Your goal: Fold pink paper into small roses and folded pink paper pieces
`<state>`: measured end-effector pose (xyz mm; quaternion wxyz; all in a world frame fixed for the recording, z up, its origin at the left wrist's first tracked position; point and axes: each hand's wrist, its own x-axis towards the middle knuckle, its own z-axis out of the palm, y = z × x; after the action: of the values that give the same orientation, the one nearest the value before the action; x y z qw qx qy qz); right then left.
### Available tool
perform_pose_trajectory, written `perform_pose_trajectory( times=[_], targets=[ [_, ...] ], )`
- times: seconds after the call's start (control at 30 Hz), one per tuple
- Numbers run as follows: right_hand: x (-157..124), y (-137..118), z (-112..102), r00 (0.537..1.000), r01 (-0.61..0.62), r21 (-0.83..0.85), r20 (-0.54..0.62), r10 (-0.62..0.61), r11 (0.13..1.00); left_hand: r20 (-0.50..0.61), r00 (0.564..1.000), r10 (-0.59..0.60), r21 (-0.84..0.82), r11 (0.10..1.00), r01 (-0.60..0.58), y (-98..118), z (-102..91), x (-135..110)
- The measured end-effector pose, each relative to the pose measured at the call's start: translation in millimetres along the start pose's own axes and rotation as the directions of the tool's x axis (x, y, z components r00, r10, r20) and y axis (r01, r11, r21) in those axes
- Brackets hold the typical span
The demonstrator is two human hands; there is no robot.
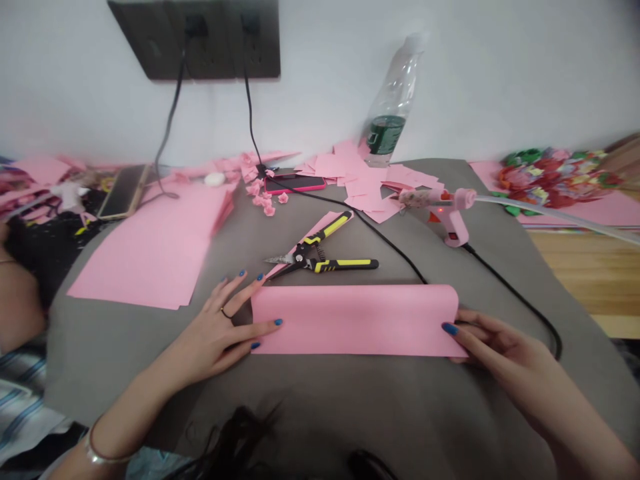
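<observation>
A pink sheet of paper (350, 323), folded over on itself with a rounded far edge, lies across the grey table before me. My left hand (227, 330) rests at its left end, fingers spread, with one fingertip on the paper. At the other end my right hand (495, 343) pinches the sheet, thumb on top and the other fingers partly hidden beneath. Just beyond the fold lie spring-handled pliers (305, 257) with yellow and black grips, their jaws apart, over a narrow pink strip. A pink glue gun (450, 213) with a lit red light stands farther right.
A stack of pink paper (145, 253) is at left, near a phone (125, 190). Behind are another phone (295, 183), paper squares (360, 177) and a bottle (393, 100). Black cords cross the table (400, 400). Paper flowers (555, 177) sit right; another person's arm (17, 300) is left.
</observation>
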<state>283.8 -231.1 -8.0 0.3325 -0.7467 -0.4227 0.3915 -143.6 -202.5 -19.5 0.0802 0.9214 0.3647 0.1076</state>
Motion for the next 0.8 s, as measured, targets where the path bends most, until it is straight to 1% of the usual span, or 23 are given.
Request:
perform_pose_trajectory(
  times=[0.1, 0.13, 0.23, 0.3, 0.4, 0.5, 0.63, 0.8],
  targets=[
    [0, -1, 0, 0.994, -0.095, 0.062, 0.063, 0.091, 0.994, 0.009, 1.000, 0.008, 0.000, 1.000, -0.008, 0, -0.4, 1],
    [0, -1, 0, 0.993, -0.102, 0.073, 0.061, 0.098, 0.992, 0.013, 1.000, 0.011, 0.002, 1.000, -0.011, 1, -0.9, 1],
    [-1, -4, 0, 0.993, -0.106, 0.090, 0.064, 0.101, 0.990, 0.017, 1.000, 0.015, 0.006, 1.000, -0.015, 2, -3.5, 2],
    [-2, -6, -1, 0.992, -0.102, 0.099, 0.087, 0.094, 0.990, 0.012, 1.000, 0.012, 0.010, 1.000, -0.012, 3, -4.6, 3],
    [-2, -9, -4, 0.983, -0.101, 0.105, 0.163, 0.083, 0.989, -0.004, 1.000, 0.013, 0.011, 1.000, -0.013, 3, -2.7, 6],
    [0, -11, -7, 0.970, -0.115, 0.092, 0.223, 0.092, 0.989, -0.037, 0.999, 0.032, 0.005, 0.999, -0.032, 1, 4.5, 9],
    [4, -10, -7, 0.973, -0.110, 0.085, 0.215, 0.089, 0.990, -0.085, 0.994, 0.067, 0.009, 0.998, -0.066, -3, 14.1, 11],
    [7, -4, -7, 0.974, -0.094, 0.082, 0.212, 0.075, 0.992, -0.087, 0.993, 0.074, 0.020, 0.997, -0.073, -5, 14.7, 11]
  ],
)
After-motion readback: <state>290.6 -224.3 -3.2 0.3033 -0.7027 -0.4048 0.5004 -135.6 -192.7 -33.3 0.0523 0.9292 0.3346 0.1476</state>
